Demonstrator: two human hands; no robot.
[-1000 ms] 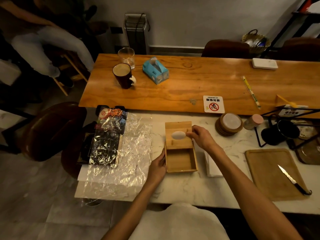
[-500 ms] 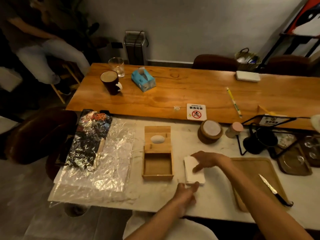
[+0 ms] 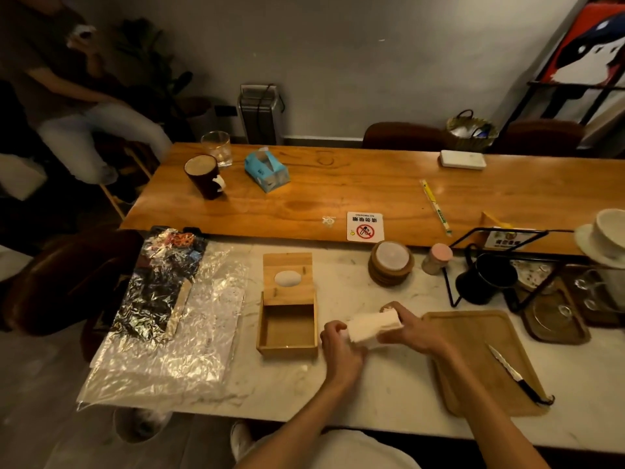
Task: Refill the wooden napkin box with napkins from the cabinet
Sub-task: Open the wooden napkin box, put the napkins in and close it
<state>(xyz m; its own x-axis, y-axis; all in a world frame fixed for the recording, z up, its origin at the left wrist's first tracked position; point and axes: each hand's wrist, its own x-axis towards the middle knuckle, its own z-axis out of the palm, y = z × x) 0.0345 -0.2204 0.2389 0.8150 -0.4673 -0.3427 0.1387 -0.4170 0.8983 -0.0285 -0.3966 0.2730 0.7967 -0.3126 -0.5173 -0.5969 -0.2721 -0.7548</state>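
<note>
Head view: both hands clasp a white napkin stack (image 3: 372,327). Left hand (image 3: 338,345) grips its near-left end, right hand (image 3: 411,331) curls over its far-right end. Stack tilted, just right of the open wooden box (image 3: 287,348), between box and cutting board (image 3: 473,346) on the marble bench (image 3: 372,394). Box floor bare, lid (image 3: 287,262) lying flat behind it. Knife (image 3: 507,367) rests on the board.
</note>
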